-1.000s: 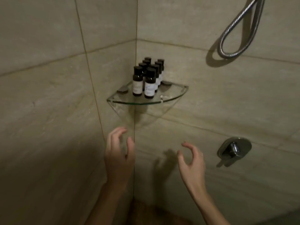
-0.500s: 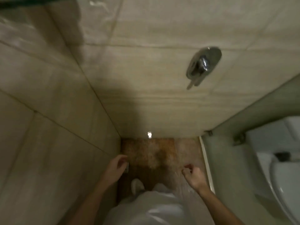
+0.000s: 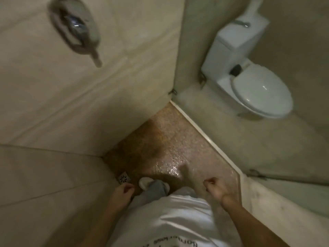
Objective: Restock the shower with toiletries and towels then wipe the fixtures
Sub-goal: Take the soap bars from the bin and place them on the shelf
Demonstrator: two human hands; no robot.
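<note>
I look down inside the shower stall. The chrome shower mixer handle [image 3: 75, 29] is blurred on the tiled wall at upper left. My left hand [image 3: 122, 193] hangs low by my left leg, fingers loosely curled, holding nothing. My right hand [image 3: 216, 188] hangs at my right side above the wet pebble floor [image 3: 178, 145], fingers also loosely curled and empty. The glass shelf and the small bottles are out of view. No towel or cloth shows.
A square floor drain [image 3: 123, 178] sits in the corner near my socked foot [image 3: 145, 182]. A glass partition with a white sill [image 3: 204, 134] bounds the stall on the right. Beyond it stands a white toilet [image 3: 249, 72].
My view swung from the corner shelf with bottles down and right to the floor and toilet. Both hands dropped from chest height to my sides, empty throughout.
</note>
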